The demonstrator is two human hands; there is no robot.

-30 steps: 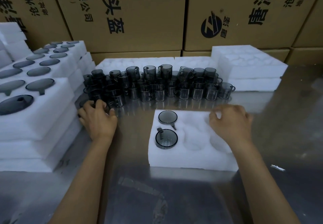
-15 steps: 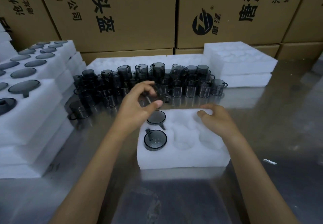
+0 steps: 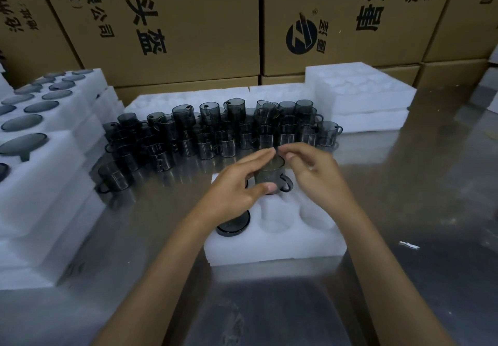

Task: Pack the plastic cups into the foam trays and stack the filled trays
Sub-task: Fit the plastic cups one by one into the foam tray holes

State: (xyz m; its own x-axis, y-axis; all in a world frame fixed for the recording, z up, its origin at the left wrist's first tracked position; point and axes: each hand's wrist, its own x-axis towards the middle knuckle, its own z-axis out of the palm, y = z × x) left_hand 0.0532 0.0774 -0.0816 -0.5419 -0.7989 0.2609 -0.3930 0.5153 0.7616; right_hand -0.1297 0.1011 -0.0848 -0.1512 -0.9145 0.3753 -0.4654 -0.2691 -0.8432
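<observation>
A white foam tray (image 3: pixel 275 246) lies on the metal table in front of me. A smoky grey cup (image 3: pixel 234 225) sits in its near-left pocket, partly hidden by my left wrist. My left hand (image 3: pixel 237 186) grips another grey cup with a handle (image 3: pixel 273 177), upright above the tray's far middle pocket. My right hand (image 3: pixel 312 170) hovers at that cup's rim, its fingertips curled and blurred; contact with the rim is unclear. Several loose grey cups (image 3: pixel 215 132) stand in rows behind the tray.
Stacks of filled foam trays (image 3: pixel 40 173) rise at the left. More foam trays (image 3: pixel 363 97) lie at the back right and behind the cups. Cardboard boxes (image 3: pixel 188 22) wall the back. A small white scrap (image 3: pixel 409 245) lies on the table to the right.
My left hand took a cup from the left end of the rows and carried it over the tray. My right hand left the tray's far edge and rose to the cup's rim.
</observation>
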